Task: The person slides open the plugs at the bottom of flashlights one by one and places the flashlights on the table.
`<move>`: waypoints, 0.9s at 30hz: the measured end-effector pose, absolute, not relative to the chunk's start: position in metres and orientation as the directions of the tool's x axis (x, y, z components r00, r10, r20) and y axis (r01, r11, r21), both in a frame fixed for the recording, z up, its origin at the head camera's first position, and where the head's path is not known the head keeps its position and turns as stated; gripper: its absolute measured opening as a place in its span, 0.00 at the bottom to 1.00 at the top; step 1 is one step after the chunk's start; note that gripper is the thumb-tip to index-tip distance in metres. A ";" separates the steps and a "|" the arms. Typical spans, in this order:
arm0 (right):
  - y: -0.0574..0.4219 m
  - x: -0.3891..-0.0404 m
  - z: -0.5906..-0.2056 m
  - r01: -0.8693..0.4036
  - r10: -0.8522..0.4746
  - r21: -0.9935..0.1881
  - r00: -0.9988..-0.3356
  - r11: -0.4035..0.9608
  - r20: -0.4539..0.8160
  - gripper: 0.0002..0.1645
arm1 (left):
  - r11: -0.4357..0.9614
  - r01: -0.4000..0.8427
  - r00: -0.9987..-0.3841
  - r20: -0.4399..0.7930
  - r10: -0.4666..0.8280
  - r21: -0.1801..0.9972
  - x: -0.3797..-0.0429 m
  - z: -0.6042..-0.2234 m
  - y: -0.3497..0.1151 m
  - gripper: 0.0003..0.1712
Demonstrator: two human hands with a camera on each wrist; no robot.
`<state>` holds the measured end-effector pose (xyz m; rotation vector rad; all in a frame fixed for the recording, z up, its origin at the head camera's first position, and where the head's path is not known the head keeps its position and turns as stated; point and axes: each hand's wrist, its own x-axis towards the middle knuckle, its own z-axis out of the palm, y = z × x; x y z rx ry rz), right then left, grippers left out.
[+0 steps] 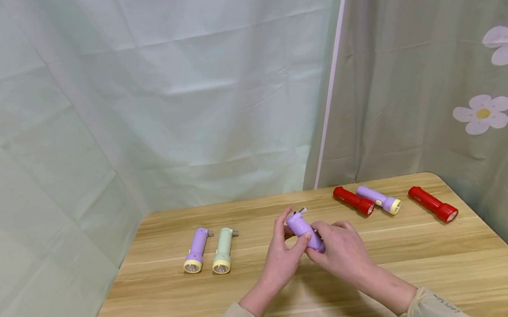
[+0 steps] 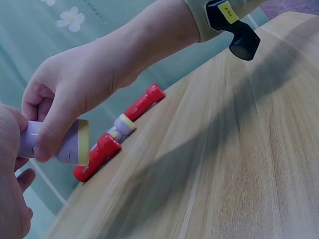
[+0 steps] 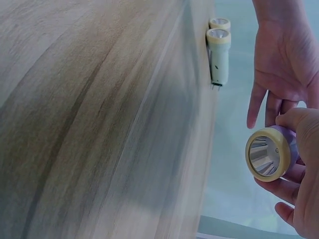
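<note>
A purple flashlight point(image 1: 298, 225) is held above the middle of the table, tilted, with a small metal plug sticking out of its tail. My left hand point(image 1: 280, 258) holds the tail end, thumb on the near side and index finger by the plug. Nearer the lamp end, my right hand point(image 1: 342, 251) grips the body between thumb and fingers. The right wrist view shows the cream rim and reflector of the flashlight point(image 3: 269, 154), unlit. Part of the body is hidden behind the fingers.
On the wooden table point(image 1: 167, 306), a purple flashlight point(image 1: 196, 248) and a green flashlight point(image 1: 224, 246) lie at left, plugs out. At right lie a red flashlight point(image 1: 352, 200), another purple flashlight point(image 1: 379, 198) and a second red flashlight point(image 1: 432, 204). Curtains point(image 1: 226, 102) hang behind.
</note>
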<state>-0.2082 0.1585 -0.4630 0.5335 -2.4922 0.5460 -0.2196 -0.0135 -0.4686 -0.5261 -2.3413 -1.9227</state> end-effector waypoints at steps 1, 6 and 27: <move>0.159 -0.209 -0.463 -0.470 -0.254 -0.269 -0.782 0.841 0.570 0.23 | 0.159 0.298 -0.941 0.261 0.216 0.941 -0.220 -0.469 -0.013 0.40; 0.159 -0.210 -0.464 -0.464 -0.240 -0.279 -0.780 0.841 0.578 0.22 | 0.138 0.254 -0.951 0.222 0.214 0.957 -0.220 -0.469 -0.012 0.46; 0.155 -0.212 -0.459 -0.448 -0.209 -0.308 -0.789 0.839 0.578 0.25 | 0.065 0.134 -0.982 0.123 0.145 0.989 -0.217 -0.468 -0.001 0.34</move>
